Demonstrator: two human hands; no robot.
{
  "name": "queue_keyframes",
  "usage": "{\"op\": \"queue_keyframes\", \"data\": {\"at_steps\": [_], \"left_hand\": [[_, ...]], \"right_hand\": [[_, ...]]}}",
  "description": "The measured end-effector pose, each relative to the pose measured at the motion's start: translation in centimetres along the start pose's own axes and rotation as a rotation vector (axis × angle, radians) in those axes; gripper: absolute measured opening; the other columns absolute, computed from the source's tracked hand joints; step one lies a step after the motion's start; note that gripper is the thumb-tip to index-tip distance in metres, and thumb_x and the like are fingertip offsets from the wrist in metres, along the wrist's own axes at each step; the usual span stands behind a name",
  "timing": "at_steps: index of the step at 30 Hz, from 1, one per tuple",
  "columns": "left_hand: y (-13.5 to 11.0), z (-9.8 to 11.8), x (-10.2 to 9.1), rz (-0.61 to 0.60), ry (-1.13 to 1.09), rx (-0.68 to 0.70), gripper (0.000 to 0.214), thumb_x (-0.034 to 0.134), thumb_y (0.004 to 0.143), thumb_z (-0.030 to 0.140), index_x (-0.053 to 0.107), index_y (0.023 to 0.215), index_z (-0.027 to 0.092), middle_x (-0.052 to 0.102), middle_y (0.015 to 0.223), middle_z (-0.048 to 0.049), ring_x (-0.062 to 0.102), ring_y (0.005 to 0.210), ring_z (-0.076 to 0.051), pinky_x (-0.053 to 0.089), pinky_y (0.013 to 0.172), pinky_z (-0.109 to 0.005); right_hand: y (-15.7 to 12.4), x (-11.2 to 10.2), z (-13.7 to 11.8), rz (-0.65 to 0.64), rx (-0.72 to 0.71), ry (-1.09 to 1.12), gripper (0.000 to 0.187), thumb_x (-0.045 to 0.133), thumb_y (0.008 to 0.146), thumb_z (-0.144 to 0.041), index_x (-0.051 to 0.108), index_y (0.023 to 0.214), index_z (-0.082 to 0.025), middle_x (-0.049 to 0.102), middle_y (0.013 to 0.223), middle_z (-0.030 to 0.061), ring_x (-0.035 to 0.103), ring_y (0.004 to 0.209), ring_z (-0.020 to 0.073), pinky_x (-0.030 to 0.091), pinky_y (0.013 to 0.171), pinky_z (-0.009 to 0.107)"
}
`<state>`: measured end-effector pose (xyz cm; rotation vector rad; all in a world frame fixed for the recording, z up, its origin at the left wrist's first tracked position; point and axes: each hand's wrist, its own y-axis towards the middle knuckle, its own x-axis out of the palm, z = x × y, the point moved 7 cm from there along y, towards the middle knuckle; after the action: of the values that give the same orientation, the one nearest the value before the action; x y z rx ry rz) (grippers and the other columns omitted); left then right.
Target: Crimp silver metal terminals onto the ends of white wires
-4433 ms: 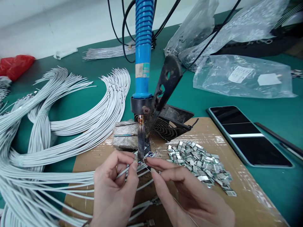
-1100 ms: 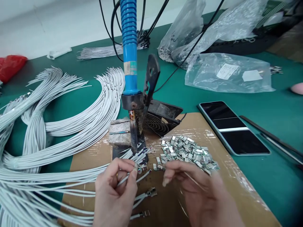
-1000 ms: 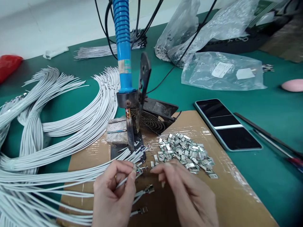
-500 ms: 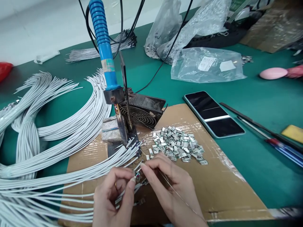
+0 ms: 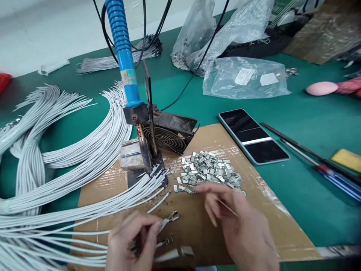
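A white cable with a small metal plug point(image 5: 173, 216) on its end is pinched in my left hand point(image 5: 132, 241); thumb and forefinger close just behind the plug. My right hand point(image 5: 239, 222), slightly blurred, holds a thin solder wire point(image 5: 225, 206) across its curled fingers. Its forefinger reaches to the near left edge of a pile of small metal connectors point(image 5: 211, 171), close to a few loose ones point(image 5: 184, 189). Beyond my left hand, stripped white cable ends point(image 5: 152, 180) lie under the tip of a blue-handled soldering iron point(image 5: 128, 75), fixed in a stand.
Bundles of white cables point(image 5: 93, 146) fill the left side. Behind the iron sits a small black fan point(image 5: 169, 131). A cardboard sheet point(image 5: 267, 226) covers the work area, with a phone point(image 5: 254, 135) at its right edge. Plastic bags point(image 5: 245, 81), tweezers point(image 5: 299, 146) and a yellow sponge point(image 5: 348, 160) lie farther off.
My right hand has left the cable end and moved right, to the connector pile. My left hand has shifted slightly down and left, and the plug on its cable now shows.
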<state>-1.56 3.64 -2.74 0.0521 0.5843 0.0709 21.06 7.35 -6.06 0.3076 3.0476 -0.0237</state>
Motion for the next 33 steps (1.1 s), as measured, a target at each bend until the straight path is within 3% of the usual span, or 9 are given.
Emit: {"op": "queue_keyframes", "data": {"at_steps": [3,8,11,14,18,21,23,27,33], "left_hand": [[-0.1,-0.9,-0.7,0.097,0.176,0.069,0.015,0.070,0.095,0.016,0.077,0.102,0.027,0.070,0.089,0.0003,0.066,0.067,-0.016,0.050,0.067,-0.024],[-0.6,-2.2,-0.5,0.066,0.411,0.134,0.011,0.063,0.100,0.018,0.071,0.099,0.026,0.063,0.105,-0.0057,0.071,0.095,-0.023,0.052,0.086,-0.031],[-0.8,-1.9,-0.5,0.056,0.342,0.132,0.016,0.054,0.102,0.013,0.064,0.098,0.026,0.065,0.111,-0.0077,0.070,0.108,-0.023,0.052,0.096,-0.032],[-0.7,-0.9,-0.2,0.000,0.180,0.091,0.020,0.049,0.103,0.011,0.061,0.096,0.027,0.072,0.099,-0.0044,0.075,0.095,-0.020,0.055,0.086,-0.026],[0.1,0.2,-0.1,-0.059,-0.044,-0.102,0.011,0.061,0.103,0.028,0.071,0.107,0.029,0.079,0.091,-0.0009,0.076,0.078,-0.018,0.056,0.076,-0.023],[0.7,-0.1,1.1,-0.234,-0.334,-0.400,0.041,0.067,0.095,0.062,0.077,0.103,0.023,0.070,0.077,-0.0013,0.057,0.054,-0.012,0.046,0.052,-0.021],[1.0,-0.2,1.9,-0.348,-0.449,-0.534,0.056,0.072,0.086,0.073,0.079,0.098,0.019,0.061,0.069,0.0010,0.044,0.051,-0.008,0.033,0.046,-0.017],[1.4,-0.9,2.3,-0.429,-0.560,-0.663,0.056,0.078,0.083,0.071,0.077,0.086,0.015,0.046,0.057,0.0069,0.024,0.047,-0.004,0.013,0.045,-0.019],[1.2,-1.7,2.5,-0.372,-0.695,-0.735,0.054,0.086,0.077,0.067,0.073,0.078,0.014,0.042,0.056,0.0081,0.021,0.049,-0.005,0.012,0.048,-0.022]], "right_hand": [[0.3,-1.6,-0.1,0.050,-0.046,-0.125,0.050,0.047,0.111,-0.042,0.074,0.075,-0.021,0.058,0.057,-0.0003,0.052,0.045,0.0130,0.042,0.042,0.023],[0.5,0.1,-1.6,-0.062,-0.240,-0.402,0.016,0.071,0.098,-0.026,0.078,0.085,-0.022,0.073,0.076,0.0022,0.067,0.061,0.0158,0.056,0.055,0.024],[0.8,1.3,-1.7,-0.081,-0.292,-0.449,0.008,0.072,0.095,-0.022,0.080,0.093,-0.022,0.076,0.082,0.0029,0.069,0.061,0.0151,0.058,0.056,0.024],[1.1,2.2,-1.6,-0.094,-0.325,-0.523,0.009,0.071,0.094,-0.022,0.079,0.092,-0.021,0.074,0.079,0.0025,0.068,0.058,0.0152,0.056,0.053,0.026],[1.4,2.8,-1.4,-0.123,-0.326,-0.605,0.011,0.069,0.091,-0.018,0.074,0.082,-0.022,0.071,0.072,-0.0001,0.065,0.053,0.0146,0.050,0.050,0.026],[1.4,2.6,-1.3,-0.121,-0.300,-0.607,0.011,0.065,0.089,-0.018,0.074,0.083,-0.022,0.072,0.067,-0.0017,0.065,0.050,0.0141,0.052,0.051,0.026],[1.4,2.0,-1.2,-0.100,-0.264,-0.583,0.012,0.063,0.090,-0.020,0.075,0.085,-0.022,0.074,0.065,-0.0022,0.067,0.049,0.0138,0.056,0.052,0.024],[1.0,1.1,-0.8,-0.079,-0.167,-0.508,0.009,0.067,0.090,-0.025,0.075,0.088,-0.023,0.078,0.068,-0.0016,0.073,0.052,0.0133,0.063,0.057,0.020],[0.1,2.1,-0.7,-0.155,0.020,-0.311,0.011,0.065,0.094,-0.029,0.075,0.093,-0.024,0.083,0.071,-0.0002,0.082,0.057,0.0155,0.066,0.056,0.015]]}}
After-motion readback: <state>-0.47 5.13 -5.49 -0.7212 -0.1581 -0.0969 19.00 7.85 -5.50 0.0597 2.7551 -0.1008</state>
